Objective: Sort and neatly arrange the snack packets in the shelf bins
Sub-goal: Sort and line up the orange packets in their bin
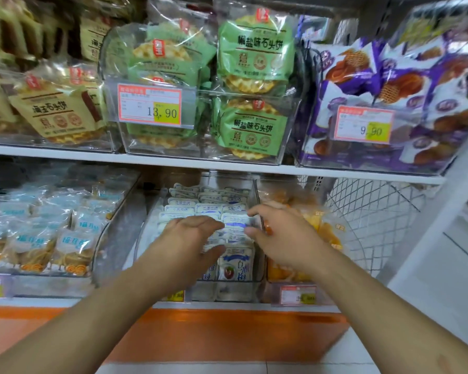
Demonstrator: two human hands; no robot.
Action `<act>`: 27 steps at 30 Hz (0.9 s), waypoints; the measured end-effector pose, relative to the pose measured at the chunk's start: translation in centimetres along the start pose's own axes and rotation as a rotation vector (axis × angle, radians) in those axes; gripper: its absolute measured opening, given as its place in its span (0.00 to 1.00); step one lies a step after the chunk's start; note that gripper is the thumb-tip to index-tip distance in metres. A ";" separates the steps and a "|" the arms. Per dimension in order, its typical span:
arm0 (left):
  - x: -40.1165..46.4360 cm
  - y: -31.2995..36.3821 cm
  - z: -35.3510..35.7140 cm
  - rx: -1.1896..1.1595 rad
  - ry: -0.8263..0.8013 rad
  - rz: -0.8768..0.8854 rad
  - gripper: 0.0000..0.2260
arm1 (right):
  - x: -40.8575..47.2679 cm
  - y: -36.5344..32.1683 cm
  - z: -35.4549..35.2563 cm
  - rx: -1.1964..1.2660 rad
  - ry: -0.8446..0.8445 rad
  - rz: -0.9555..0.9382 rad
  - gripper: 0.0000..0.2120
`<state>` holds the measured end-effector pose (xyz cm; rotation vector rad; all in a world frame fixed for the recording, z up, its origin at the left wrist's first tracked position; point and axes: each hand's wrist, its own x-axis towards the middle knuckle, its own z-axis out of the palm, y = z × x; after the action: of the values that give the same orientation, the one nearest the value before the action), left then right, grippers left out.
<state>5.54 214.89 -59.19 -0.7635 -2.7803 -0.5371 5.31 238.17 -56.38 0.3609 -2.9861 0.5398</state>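
Head view: the white shelf (173, 161) carries clear bins. In the lower middle bin (256, 201) white-and-blue snack packets (212, 209) stand in rows. The left hand (184, 238) rests on them, fingers relaxed; the right hand (278, 233) pinches a packet's top edge.

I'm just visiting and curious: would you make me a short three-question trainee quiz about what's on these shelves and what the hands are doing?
1. True or false: both hands reach into the bin of white packets on the lower shelf.
2. Which price tag sits on the bin of green packets? A) 13.90 B) 9.90 C) 5.50
3. Fill in: the packets in the upper right bin are white and ____.

Key
1. True: the left hand and right hand are over that bin.
2. A, the 13.90 tag.
3. Purple, the purple packets.
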 end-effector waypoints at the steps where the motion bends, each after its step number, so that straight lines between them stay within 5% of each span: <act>1: 0.2 1.2 0.2 -0.036 -0.006 0.007 0.22 | -0.5 0.8 -0.6 0.031 0.019 0.043 0.17; 6: 2.0 6.3 2.3 -0.132 -0.032 0.039 0.22 | -2.4 6.2 -3.3 0.112 0.071 0.226 0.20; 10: 3.0 8.0 3.9 -0.096 -0.102 0.037 0.26 | -3.9 9.2 -2.7 0.257 0.022 0.184 0.20; 14: 3.5 7.4 4.6 -0.047 -0.133 0.032 0.30 | -5.6 10.4 -1.7 0.124 -0.105 0.119 0.13; 19: 4.0 7.1 4.5 -0.084 -0.124 0.051 0.28 | -4.7 9.7 -0.4 0.070 -0.042 0.091 0.19; 22: 4.2 7.4 4.8 -0.091 -0.105 0.049 0.27 | -4.1 8.9 0.8 0.052 0.010 0.041 0.11; 25: 4.2 7.7 5.0 -0.104 -0.094 0.021 0.27 | -4.0 8.4 0.4 0.170 0.101 0.117 0.05; 27: 4.2 8.1 4.7 -0.156 -0.091 -0.044 0.29 | -4.3 8.7 -0.6 0.307 0.189 0.203 0.10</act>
<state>5.78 225.08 -59.94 -0.7778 -2.8710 -0.7538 7.40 247.21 -59.27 0.0208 -2.7714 0.9978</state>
